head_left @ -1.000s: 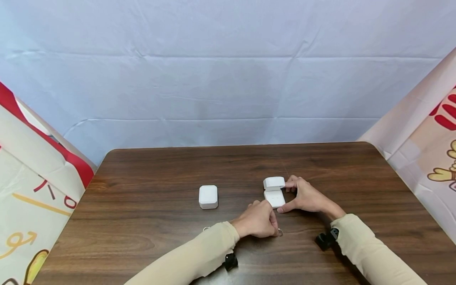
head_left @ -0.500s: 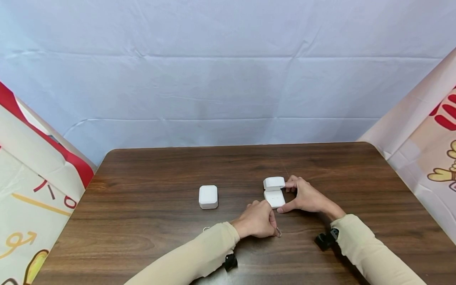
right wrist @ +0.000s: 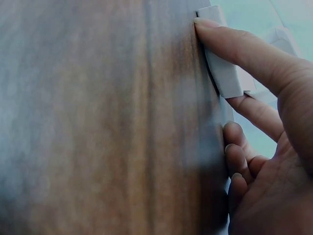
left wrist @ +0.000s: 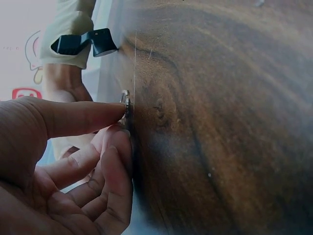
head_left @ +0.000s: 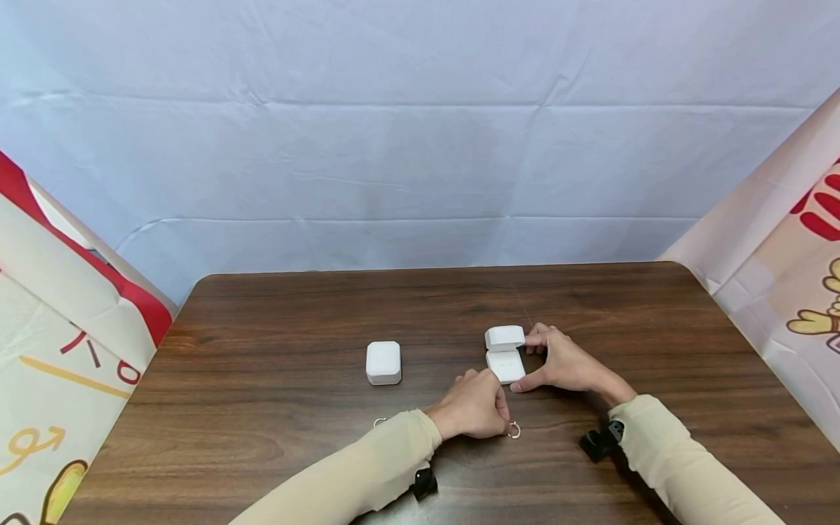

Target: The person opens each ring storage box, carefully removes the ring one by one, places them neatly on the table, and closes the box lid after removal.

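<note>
A small silvery ring (head_left: 515,430) stands at the fingertips of my left hand (head_left: 474,405). In the left wrist view the thumb and a curled finger pinch the ring (left wrist: 127,104), which shows a row of small stones, close to the tabletop. Just beyond sits a white ring box (head_left: 505,368) with its lid raised and a white pad inside. My right hand (head_left: 566,362) grips this box from the right, thumb at the front corner and index finger by the lid. The right wrist view shows the thumb along the box's side (right wrist: 222,68).
A second white ring box (head_left: 383,363), lid down, stands to the left on the brown wooden table (head_left: 289,328). Another ring (head_left: 379,421) lies partly hidden behind the left sleeve (head_left: 367,459). A pale cloth (head_left: 420,160) hangs behind the table's far edge.
The ring at my left fingertips has turned, its round opening now facing the head camera instead of edge-on. Both hands and the open box have stayed in place.
</note>
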The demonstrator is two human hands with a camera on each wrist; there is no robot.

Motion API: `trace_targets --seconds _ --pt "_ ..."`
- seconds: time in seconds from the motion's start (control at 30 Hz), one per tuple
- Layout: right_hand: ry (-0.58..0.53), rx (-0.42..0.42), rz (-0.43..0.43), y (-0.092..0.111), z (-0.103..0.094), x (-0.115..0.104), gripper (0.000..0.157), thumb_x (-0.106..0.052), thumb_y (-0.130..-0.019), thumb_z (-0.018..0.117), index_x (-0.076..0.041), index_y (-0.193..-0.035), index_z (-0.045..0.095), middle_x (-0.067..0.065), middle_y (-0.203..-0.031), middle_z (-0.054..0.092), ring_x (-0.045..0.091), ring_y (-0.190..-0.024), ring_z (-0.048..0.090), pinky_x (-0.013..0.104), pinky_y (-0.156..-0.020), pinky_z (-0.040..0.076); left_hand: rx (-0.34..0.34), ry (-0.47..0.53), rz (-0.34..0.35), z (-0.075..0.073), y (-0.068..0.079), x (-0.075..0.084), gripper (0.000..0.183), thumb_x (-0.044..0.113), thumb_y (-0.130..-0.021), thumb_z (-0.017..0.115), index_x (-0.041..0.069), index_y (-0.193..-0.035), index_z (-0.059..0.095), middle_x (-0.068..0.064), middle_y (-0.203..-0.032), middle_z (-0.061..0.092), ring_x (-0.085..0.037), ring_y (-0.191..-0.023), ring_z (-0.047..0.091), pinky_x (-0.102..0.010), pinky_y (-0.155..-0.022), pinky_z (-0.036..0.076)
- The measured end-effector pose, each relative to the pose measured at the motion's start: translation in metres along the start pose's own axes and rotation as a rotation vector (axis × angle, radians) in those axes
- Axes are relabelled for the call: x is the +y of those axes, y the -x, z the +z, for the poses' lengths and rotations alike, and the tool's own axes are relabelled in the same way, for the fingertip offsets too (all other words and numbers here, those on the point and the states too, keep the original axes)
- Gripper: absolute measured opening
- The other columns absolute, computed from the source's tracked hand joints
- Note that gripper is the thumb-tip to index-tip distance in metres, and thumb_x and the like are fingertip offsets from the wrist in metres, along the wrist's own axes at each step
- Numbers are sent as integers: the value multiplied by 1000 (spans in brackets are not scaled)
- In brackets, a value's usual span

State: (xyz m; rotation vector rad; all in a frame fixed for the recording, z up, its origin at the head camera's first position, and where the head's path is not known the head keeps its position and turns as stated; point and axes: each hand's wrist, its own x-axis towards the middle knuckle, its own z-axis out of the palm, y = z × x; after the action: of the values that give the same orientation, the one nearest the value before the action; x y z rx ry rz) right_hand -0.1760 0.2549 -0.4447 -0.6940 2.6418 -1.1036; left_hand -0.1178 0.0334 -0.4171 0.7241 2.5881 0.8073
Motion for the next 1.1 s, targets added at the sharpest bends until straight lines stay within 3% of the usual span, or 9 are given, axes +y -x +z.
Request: trace_targets --seconds 0.17,0.27,0.37,0.63,0.83,1.1 --pt "3 2 -4 0 0 1 51 -33 -67 97 -16 -111 78 4 -87 48 21 -81 40 30 -70 32 -4 18 -2 0 0 -1 22 19 -74 88 22 -60 71 18 -56 57 -7 -61 53 -24 -60 43" --pt "8 2 -2 0 1 1 51 -34 -67 97 -16 -111 78 3 -87 48 20 -81 40 29 -70 32 5 30 10 -3 -1 -3 20 18 -75 87 22 -61 73 20 -57 58 -5 -62 53 -25 -65 44" --pt "9 1 1 0 1 1 50 -34 -67 97 -17 -110 78 3 -87 48 21 -82 40 30 -70 33 34 55 17 -8 -3 -5 18 19 -76 87 23 -62 75 21 -57 60 -5 -63 54 -25 -67 44" --pt "21 3 6 0 1 2 49 -35 -67 97 -17 -107 78 4 -89 49 21 -83 40 30 -71 33 149 198 -49 -29 -4 -12 13 25 -79 87 16 -78 78 16 -63 64 -6 -70 55 -25 -73 44" --pt "31 -3 16 -1 1 1 48 -38 -66 96 -20 -107 77 3 -89 49 20 -83 41 31 -71 33 226 290 -82 -40 -7 -17 26 27 -80 87 8 -94 77 10 -75 69 -2 -71 60 -23 -71 49" --pt "30 -5 7 -1 0 1 51 -35 -67 96 -18 -111 77 3 -88 48 21 -83 41 32 -70 32 305 373 -131 -48 -15 -23 47 37 -81 86 2 -111 74 -6 -99 73 -16 -89 64 -31 -79 51"
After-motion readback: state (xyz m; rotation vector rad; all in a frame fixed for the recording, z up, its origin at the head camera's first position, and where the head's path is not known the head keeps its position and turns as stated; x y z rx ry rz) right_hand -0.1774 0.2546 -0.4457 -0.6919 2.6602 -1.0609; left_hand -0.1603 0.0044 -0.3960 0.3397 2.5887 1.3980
